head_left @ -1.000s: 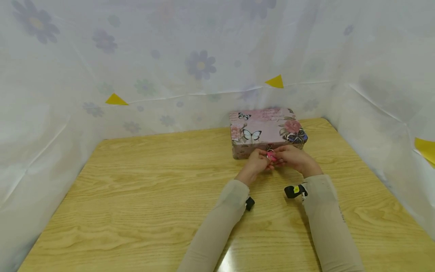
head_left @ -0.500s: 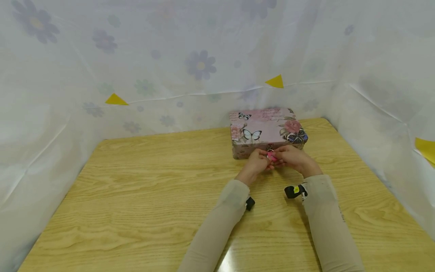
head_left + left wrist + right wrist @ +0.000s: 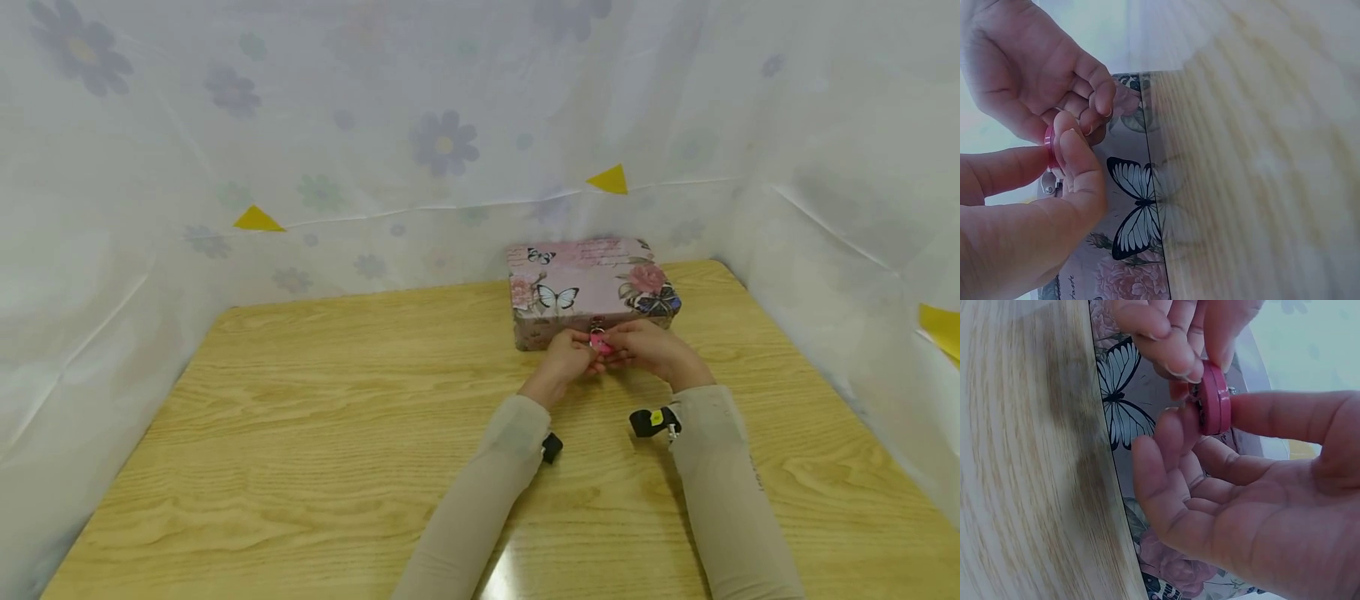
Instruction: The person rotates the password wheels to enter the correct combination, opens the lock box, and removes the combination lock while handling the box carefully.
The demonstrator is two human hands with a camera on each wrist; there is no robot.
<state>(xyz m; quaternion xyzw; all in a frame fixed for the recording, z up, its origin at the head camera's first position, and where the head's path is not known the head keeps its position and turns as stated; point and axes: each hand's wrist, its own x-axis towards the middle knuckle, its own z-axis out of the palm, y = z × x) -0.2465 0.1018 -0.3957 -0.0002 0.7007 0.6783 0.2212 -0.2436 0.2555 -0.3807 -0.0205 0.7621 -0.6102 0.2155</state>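
A pink padlock (image 3: 600,342) hangs at the front clasp (image 3: 597,322) of a pink box (image 3: 585,283) patterned with butterflies and roses. The box lid is down. From the left, my left hand (image 3: 567,360) pinches the padlock between thumb and fingers. My right hand (image 3: 652,350) grips its other side, thumb against one face and fingertips against the opposite one. Seen edge-on in the right wrist view, the padlock (image 3: 1213,400) has small dark marks along its side. A metal part of the clasp (image 3: 1050,183) shows beside my left fingers in the left wrist view.
The box stands near the back right of the wooden table (image 3: 315,417), close to a white floral curtain (image 3: 360,150). Yellow tape pieces (image 3: 609,179) mark the curtain. A black strap (image 3: 652,422) sits under the right sleeve, another black piece (image 3: 552,448) by the left sleeve.
Both hands stay at the padlock in nearly the same pose. The box has not moved.
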